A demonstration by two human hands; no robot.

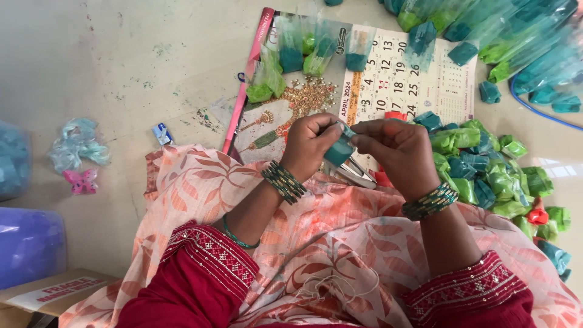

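My left hand point(311, 144) and my right hand point(398, 150) meet over my lap, both pinching a small clear plastic packet of teal powder point(337, 150). The fingers of both hands close on its top edge. Green and gold bangles ring both wrists. Under my hands lie scissors point(356, 174) with an orange-red handle, partly hidden. My lap is covered by an orange and white leaf-print cloth point(328, 243).
A wall calendar point(388, 79) lies on the floor with several teal and green powder packets point(291, 51) on it. A heap of filled packets point(486, 176) lies at the right, larger bags point(534, 48) top right. A pink butterfly clip point(81, 181), plastic bags and a cardboard box point(48, 294) sit left.
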